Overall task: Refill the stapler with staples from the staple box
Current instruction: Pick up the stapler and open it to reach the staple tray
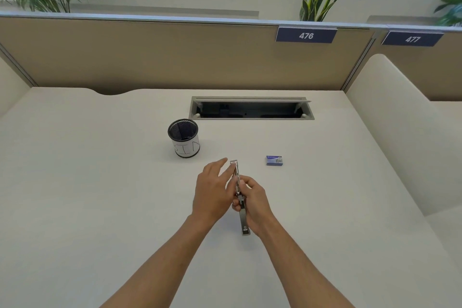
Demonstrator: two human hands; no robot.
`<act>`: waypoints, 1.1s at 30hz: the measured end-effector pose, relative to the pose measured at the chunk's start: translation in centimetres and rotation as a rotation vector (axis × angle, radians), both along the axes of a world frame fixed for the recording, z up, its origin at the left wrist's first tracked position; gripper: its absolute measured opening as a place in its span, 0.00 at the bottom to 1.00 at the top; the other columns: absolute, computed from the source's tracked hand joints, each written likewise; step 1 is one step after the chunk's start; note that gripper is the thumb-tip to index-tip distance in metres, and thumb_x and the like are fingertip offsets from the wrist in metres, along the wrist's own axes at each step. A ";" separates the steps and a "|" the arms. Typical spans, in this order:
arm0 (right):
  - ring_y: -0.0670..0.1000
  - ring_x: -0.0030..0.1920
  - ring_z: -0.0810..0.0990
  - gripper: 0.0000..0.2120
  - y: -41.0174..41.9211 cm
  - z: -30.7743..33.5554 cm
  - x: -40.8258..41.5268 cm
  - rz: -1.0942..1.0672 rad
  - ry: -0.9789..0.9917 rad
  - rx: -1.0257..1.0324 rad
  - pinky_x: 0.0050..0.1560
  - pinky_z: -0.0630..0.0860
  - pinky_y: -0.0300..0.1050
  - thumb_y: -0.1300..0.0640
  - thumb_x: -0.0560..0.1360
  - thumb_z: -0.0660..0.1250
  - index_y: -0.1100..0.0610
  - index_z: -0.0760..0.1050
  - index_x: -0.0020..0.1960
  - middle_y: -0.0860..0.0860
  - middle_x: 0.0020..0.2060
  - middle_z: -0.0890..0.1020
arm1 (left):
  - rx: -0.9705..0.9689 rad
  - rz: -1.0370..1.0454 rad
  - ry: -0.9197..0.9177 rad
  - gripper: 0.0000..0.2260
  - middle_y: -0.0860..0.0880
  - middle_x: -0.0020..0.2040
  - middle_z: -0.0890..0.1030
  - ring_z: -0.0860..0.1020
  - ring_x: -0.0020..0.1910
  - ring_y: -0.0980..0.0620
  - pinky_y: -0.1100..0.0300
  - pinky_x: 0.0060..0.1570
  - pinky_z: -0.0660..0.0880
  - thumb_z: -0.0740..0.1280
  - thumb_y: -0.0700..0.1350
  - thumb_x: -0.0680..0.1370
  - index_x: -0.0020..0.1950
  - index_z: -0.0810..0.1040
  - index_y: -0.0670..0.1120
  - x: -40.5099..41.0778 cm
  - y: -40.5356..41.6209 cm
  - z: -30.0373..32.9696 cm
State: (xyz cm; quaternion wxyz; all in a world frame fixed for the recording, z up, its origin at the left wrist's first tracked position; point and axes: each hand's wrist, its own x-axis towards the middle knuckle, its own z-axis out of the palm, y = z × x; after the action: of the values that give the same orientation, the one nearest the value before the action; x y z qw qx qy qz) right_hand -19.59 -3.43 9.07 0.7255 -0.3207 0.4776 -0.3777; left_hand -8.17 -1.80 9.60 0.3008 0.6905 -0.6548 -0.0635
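Note:
A silver metal stapler (pixel 243 217) is swung open lengthwise over the middle of the desk, one arm pointing away from me and the other toward me. My right hand (pixel 252 201) grips it around the hinge. My left hand (pixel 212 189) rests against the far arm with its fingers stretched out along it. A small blue staple box (pixel 274 160) lies on the desk to the right, beyond my hands, touched by neither hand.
A black mesh cup (pixel 184 137) with a white paper label stands to the left behind my hands. An open cable tray (pixel 251 108) is cut into the desk (pixel 100 182) further back. Beige partition walls close off the back and right side.

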 end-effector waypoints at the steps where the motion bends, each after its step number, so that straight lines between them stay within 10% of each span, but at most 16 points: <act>1: 0.49 0.25 0.71 0.10 0.0 0.1 -0.1 0.003 0.004 -0.013 0.25 0.67 0.40 0.59 0.82 0.58 0.58 0.78 0.50 0.54 0.29 0.77 | -0.012 0.005 -0.015 0.13 0.43 0.64 0.78 0.74 0.63 0.42 0.47 0.56 0.72 0.66 0.45 0.78 0.62 0.79 0.46 -0.1 0.0 0.0; 33: 0.51 0.27 0.72 0.10 -0.5 0.1 0.0 0.096 -0.004 -0.126 0.27 0.70 0.42 0.59 0.82 0.57 0.55 0.77 0.54 0.54 0.30 0.76 | -0.032 0.015 0.149 0.09 0.49 0.59 0.79 0.74 0.59 0.48 0.55 0.56 0.71 0.66 0.43 0.75 0.55 0.77 0.47 0.3 -0.7 1.5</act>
State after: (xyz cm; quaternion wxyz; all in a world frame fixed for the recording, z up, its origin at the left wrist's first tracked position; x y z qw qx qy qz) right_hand -19.60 -3.90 9.14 0.7222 -0.3873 0.4355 -0.3724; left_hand -7.89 -2.50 11.12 0.3602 0.6837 -0.6264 -0.1017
